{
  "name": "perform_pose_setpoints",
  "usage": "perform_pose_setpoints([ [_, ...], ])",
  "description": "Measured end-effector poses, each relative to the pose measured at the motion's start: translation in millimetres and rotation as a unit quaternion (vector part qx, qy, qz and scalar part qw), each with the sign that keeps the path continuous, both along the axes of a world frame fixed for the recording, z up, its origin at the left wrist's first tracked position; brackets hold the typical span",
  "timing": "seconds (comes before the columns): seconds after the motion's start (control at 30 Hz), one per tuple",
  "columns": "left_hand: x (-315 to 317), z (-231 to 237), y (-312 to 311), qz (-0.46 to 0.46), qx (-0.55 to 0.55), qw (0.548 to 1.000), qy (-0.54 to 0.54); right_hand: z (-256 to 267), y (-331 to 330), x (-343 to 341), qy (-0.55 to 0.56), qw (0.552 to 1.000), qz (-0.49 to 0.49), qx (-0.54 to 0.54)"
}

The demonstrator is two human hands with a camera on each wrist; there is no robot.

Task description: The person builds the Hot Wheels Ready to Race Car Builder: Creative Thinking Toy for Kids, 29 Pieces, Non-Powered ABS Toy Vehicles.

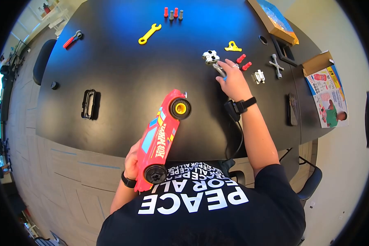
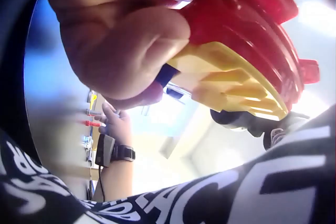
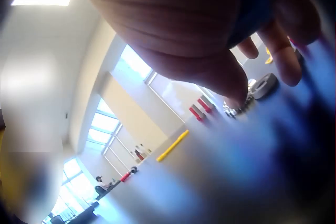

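My left hand grips a red toy car by its near end and holds it tilted, side up, in front of the shirt. In the left wrist view, the thumb presses by a yellow part under the red body. My right hand is over the table, fingers and thumb around a grey tool with a blue handle. A grey ring-shaped head shows below its fingers in the right wrist view. Just beyond lies a silver engine-like piece. Two red pegs lie right of the hand.
A yellow wrench, red-handled ratchet and several red and grey pegs are farther back. A black frame lies left. At right are a yellow piece, silver part, grey cross wrench, phone and printed box.
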State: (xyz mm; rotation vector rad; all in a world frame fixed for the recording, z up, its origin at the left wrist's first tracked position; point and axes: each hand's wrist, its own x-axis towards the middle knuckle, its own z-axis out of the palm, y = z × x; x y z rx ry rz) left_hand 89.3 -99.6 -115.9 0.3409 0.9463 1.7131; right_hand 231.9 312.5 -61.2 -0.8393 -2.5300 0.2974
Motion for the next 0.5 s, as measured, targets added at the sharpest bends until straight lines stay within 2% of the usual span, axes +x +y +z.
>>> perform_pose_setpoints([
  [0.03,-3.6,4.4,-1.6,0.003,0.001,1.0,0.0,-2.2,4.1,-2.7,0.0,1.0,0.003,0.001],
  [0.1,-11.7,12.9,-4.6,-0.022,0.007,0.997,0.071,-5.8,8.4,-9.4,-0.055,0.998,-0.003,-0.035],
  [0.17,-14.2,13.0,-8.7,-0.012,-0.014,0.997,0.068,-7.2,9.0,-13.3,-0.038,0.999,0.024,-0.015],
  [0.23,-13.7,10.3,-10.8,-0.019,0.003,0.998,0.063,4.4,2.8,-16.5,-0.059,0.995,0.001,-0.077],
  [0.33,-10.5,10.5,-4.7,0.001,0.011,0.996,0.09,-1.9,-0.2,-16.7,-0.028,0.998,0.006,-0.048],
  [0.5,-13.8,-17.4,-7.4,0.002,-0.006,0.999,0.036,-1.5,-3.3,-9.7,-0.015,0.999,-0.004,-0.051],
])
